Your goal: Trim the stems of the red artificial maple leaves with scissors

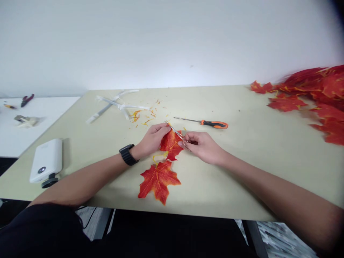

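So closest to us, a red maple leaf point(158, 181) lies near the front edge of the surface point(228, 193), with a yellow stem running up toward a second leaf point(171, 143). Our left hand point(151, 138) has its fingers pinched on that one's top edge, and our right hand point(205, 147) is gripping scissors point(177, 133), blades across the same edge. Just beyond sit an orange-and-black screwdriver point(214, 124) and some yellow scraps point(135, 116), then white plastic strips point(107, 101); far right, a heap of red leaves point(314, 84).

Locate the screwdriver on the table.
In the head view, the screwdriver lies right of centre, just beyond the right hand, its tip pointing left.
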Action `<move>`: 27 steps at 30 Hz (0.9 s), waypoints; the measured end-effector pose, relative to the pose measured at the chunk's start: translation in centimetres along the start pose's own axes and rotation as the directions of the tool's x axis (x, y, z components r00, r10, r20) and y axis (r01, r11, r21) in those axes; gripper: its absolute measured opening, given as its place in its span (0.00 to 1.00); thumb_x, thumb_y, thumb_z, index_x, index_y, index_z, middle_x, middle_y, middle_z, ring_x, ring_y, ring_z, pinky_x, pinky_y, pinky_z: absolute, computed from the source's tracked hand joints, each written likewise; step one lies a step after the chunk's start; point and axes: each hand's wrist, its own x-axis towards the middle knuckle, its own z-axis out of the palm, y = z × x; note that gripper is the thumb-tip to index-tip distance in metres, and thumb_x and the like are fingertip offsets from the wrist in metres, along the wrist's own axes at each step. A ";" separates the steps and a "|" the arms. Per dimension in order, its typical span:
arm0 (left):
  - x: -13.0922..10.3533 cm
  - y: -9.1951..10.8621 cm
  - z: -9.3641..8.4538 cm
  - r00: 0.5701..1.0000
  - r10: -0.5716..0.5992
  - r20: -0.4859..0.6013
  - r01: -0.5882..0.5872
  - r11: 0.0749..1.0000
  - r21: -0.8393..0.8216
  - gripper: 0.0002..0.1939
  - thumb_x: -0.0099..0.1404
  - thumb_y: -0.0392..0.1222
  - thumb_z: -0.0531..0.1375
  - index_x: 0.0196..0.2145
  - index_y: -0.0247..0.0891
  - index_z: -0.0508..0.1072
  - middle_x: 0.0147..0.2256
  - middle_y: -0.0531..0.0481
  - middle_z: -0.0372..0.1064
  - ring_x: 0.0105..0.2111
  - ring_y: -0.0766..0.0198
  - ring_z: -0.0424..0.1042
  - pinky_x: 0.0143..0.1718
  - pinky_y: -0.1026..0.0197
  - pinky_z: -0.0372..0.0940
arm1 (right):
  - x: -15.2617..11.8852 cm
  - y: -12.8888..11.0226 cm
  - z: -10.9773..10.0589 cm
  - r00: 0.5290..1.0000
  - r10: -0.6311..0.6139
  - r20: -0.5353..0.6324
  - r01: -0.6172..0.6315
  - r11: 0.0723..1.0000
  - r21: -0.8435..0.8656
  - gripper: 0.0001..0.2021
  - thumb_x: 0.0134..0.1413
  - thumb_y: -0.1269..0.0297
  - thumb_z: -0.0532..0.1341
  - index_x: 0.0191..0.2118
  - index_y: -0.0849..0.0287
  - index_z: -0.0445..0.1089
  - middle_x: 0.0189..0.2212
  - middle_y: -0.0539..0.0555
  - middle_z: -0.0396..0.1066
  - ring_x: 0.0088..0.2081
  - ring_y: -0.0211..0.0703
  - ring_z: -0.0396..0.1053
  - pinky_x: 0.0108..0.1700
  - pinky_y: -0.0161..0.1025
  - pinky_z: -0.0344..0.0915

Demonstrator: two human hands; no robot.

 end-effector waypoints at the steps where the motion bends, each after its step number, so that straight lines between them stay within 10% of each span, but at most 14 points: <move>1: 0.0 0.0 0.0 1.000 0.004 -0.001 -0.004 1.000 0.005 0.16 0.66 0.47 0.59 0.23 0.37 0.67 0.20 0.56 0.61 0.20 0.72 0.57 0.21 0.66 0.53 | 0.0 0.0 0.0 1.000 0.000 -0.004 0.000 1.000 -0.004 0.21 0.60 0.50 0.63 0.25 0.58 0.59 0.22 0.47 0.61 0.27 0.35 0.54 0.28 0.36 0.51; 27: -0.2 0.2 0.2 1.000 -0.004 -0.012 0.004 1.000 -0.006 0.16 0.64 0.48 0.60 0.22 0.38 0.65 0.20 0.56 0.59 0.19 0.71 0.55 0.20 0.65 0.51 | 0.0 0.4 0.3 0.999 -0.032 -0.036 0.032 0.999 -0.021 0.17 0.59 0.54 0.62 0.26 0.58 0.61 0.24 0.48 0.65 0.27 0.36 0.57 0.29 0.36 0.53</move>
